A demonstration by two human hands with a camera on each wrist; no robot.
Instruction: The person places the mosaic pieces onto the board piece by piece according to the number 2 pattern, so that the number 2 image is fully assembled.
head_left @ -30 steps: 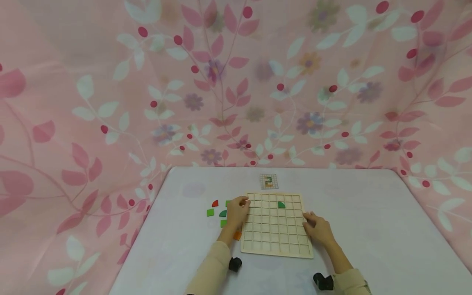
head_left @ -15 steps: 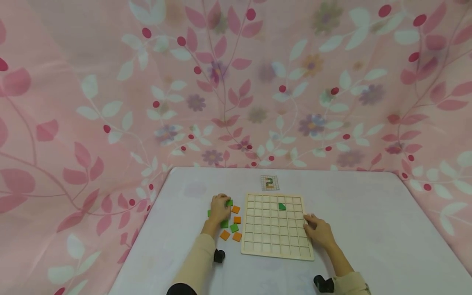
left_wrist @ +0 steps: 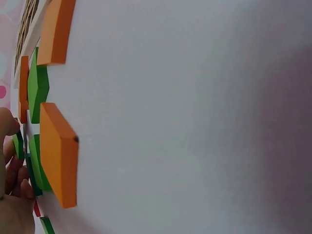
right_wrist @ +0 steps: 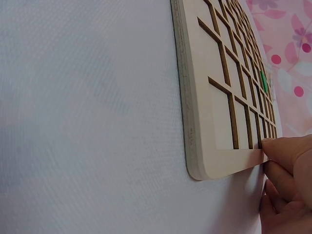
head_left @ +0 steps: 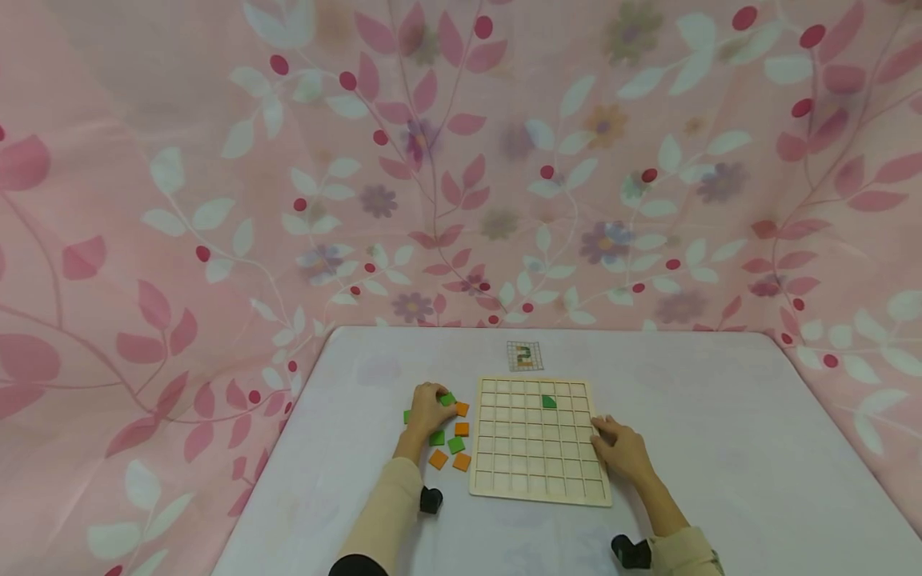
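Note:
My left hand (head_left: 430, 410) is among loose tiles left of the board, its thumb and fingers pinching a green tile (head_left: 448, 398). The left wrist view shows this green tile (left_wrist: 18, 144) between thumb and fingers, partly hidden by them. On the other side, my right hand (head_left: 625, 450) grips the right edge of a pale wooden grid board (head_left: 540, 498). Its thumb lies on the board's rim (right_wrist: 234, 163), with the fingers at the side. A dark green quarter-round tile (head_left: 549, 402) sits in one cell in the upper part of the board.
Orange tiles (head_left: 438, 459) and green tiles (head_left: 456, 445) lie loose between my left hand and the board. A small gridded pattern card (head_left: 524, 356) lies behind the board. The white table (head_left: 749, 416) ends at a pink floral cloth (head_left: 461, 200).
My left hand has moved left from the board's left edge to the loose tiles. The green tile at its fingertips has turned slightly. My right hand has stayed at the board's edge.

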